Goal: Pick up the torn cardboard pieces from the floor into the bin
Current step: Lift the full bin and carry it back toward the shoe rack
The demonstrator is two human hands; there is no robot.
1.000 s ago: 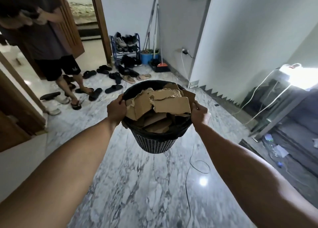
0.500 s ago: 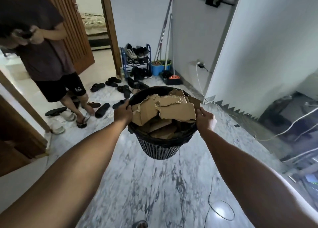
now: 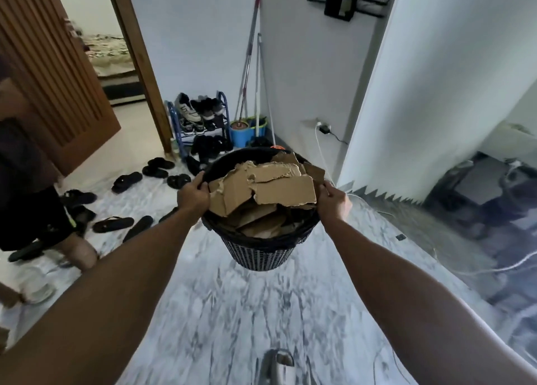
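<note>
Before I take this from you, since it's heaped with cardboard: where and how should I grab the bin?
Probably by the rim, one hand on each side, as the left hand and right hand hold the bin now. It tapers toward the base, so the slotted wall gives less purchase. The cardboard pieces stand above the rim, so come in from the sides, not over the top, and keep it level.

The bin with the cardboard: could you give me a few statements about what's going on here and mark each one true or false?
1. Both hands, the left hand and the right hand, grip the bin by its rim. True.
2. The bin stands on the floor. False: it is held up above the marble floor.
3. Torn cardboard pieces fill the bin. True.
4. The shoe rack is empty. False: shoes sit on it.
</note>
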